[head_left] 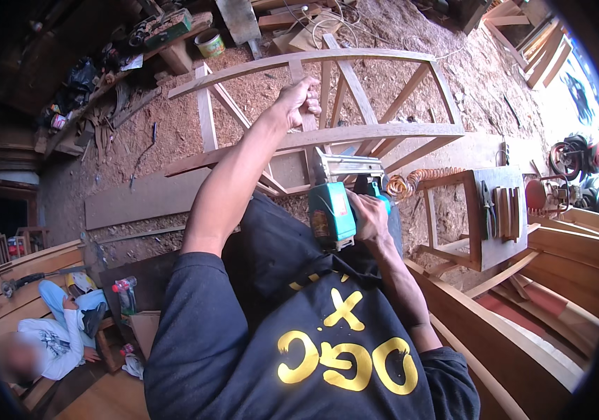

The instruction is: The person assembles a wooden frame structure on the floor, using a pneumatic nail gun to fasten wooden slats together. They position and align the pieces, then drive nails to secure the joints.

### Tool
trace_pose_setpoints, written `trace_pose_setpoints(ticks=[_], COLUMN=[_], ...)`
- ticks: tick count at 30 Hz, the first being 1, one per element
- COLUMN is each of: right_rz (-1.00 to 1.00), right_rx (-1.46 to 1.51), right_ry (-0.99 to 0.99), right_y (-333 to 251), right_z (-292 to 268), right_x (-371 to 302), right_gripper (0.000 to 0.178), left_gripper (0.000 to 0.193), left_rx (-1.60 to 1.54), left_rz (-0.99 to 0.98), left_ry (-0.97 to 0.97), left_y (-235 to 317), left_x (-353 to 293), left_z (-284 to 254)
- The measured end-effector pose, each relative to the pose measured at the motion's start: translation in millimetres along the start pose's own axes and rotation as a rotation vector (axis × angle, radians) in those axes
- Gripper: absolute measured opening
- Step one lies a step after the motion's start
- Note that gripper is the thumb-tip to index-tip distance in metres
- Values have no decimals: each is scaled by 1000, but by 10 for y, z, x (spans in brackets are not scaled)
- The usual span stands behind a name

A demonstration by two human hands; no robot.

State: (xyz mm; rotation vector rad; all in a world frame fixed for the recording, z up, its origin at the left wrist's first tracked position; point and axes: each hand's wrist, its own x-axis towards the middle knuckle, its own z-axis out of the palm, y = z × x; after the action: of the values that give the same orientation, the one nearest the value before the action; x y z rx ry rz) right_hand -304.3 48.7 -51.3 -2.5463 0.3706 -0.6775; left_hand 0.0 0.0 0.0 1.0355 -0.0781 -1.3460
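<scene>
Left hand [301,103]: fingers are clenching a flat brown wooden slat [296,69]
Right hand [371,215]: is grasping a boxy teal-and-silver nail gun [332,210]
Gun nose: is lying bodyward of left hand, near slat's long axis

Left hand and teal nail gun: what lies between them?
In the head view, the nearer curved wooden rail crosses between the left hand and the teal nail gun; part of the slat in that hand's grip shows there too.

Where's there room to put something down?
The long board has a bare stretch, bordered by sawdust, left of the wooden frame. It's crowded around the left hand and right hand with the nail gun. Pliers and wooden strips crowd the small stand.
</scene>
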Motion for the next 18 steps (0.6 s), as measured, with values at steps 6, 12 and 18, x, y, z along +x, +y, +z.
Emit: trace_pose_setpoints(ticks=[6,12,18], right_rz=[26,19,38], right_rx=[17,2,0], right_ry=[22,54,41], right_y=[-91,-112,-92], right_z=[13,-16,4], right_x=[45,65,53], right_gripper=[63,63,64], left_gripper=[8,9,10], left_rx=[-2,-26,6], left_rz=[-4,-7,12], left_ry=[30,25,36], left_y=[-2,-9,-4], left_x=[-36,-29,-18], left_z=[-19,10,18])
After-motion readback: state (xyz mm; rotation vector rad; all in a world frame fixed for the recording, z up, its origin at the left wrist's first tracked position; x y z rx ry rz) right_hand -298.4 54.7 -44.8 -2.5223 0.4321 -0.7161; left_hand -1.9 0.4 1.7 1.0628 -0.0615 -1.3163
